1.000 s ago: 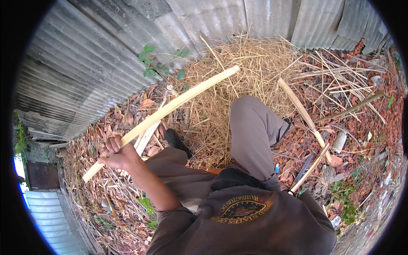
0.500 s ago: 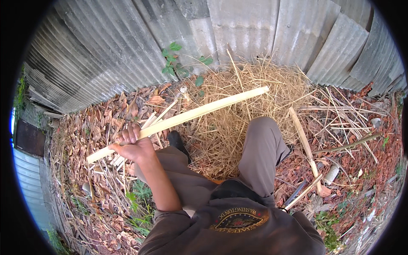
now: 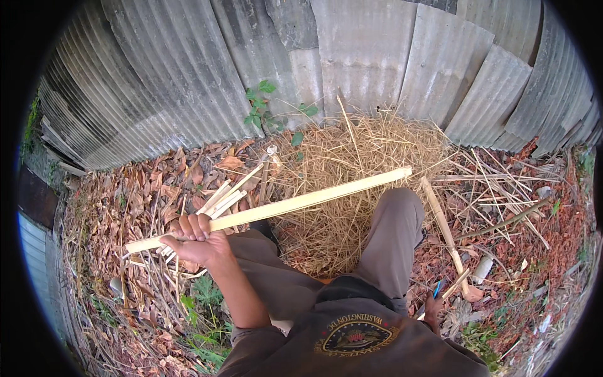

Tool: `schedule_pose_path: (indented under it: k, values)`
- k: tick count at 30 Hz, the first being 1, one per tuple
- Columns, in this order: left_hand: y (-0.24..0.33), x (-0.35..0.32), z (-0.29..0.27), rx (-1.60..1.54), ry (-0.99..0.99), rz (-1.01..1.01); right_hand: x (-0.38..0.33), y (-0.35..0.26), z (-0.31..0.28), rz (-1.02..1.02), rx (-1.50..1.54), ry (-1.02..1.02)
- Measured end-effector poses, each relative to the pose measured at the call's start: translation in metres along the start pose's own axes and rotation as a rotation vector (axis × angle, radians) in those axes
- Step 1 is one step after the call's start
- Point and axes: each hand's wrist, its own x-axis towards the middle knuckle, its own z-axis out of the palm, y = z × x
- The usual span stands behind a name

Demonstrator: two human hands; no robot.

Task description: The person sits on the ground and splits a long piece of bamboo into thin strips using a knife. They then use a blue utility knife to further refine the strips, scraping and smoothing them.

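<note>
My left hand (image 3: 196,242) is closed around a long pale split cane strip (image 3: 295,202), gripping it near its left end. The strip runs up and to the right, across my knees, and ends over the heap of dry straw (image 3: 352,169). Behind my fist, several shorter pale strips (image 3: 227,195) lie bundled on the leaf litter. My right hand (image 3: 431,309) shows only in part beside my hip at the lower right. It is closed on a small blue object (image 3: 436,289), and a thin stick (image 3: 453,286) lies close to it.
A grey corrugated metal fence (image 3: 352,56) curves around the back, with a small green plant (image 3: 264,107) at its foot. Dry leaves (image 3: 125,207) and loose sticks (image 3: 502,182) cover the ground. A thick cane piece (image 3: 443,229) lies right of my right knee (image 3: 399,207).
The strip in my left hand has swung from a steep slant to a flatter one. My left hand has kept its grip, and the view has tipped up toward the fence.
</note>
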Motion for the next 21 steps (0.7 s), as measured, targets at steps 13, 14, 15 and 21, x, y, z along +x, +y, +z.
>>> schedule_pose_path:
  k: [13,14,15,21]
  values:
    - [0.06,-0.012,-0.022,-0.301,-0.263,-0.101,-0.1,-0.394,0.022,-0.524,0.735,-0.603]
    - [0.067,-0.012,-0.025,-0.287,-0.239,-0.087,-0.101,-0.395,0.026,-0.517,0.734,-0.659]
    - [0.07,-0.011,-0.028,-0.274,-0.216,-0.072,-0.102,-0.399,0.027,-0.521,0.771,-0.683]
    - [0.049,-0.043,-0.001,0.362,0.408,-0.299,-0.09,-0.441,0.03,-0.523,0.824,-0.743]
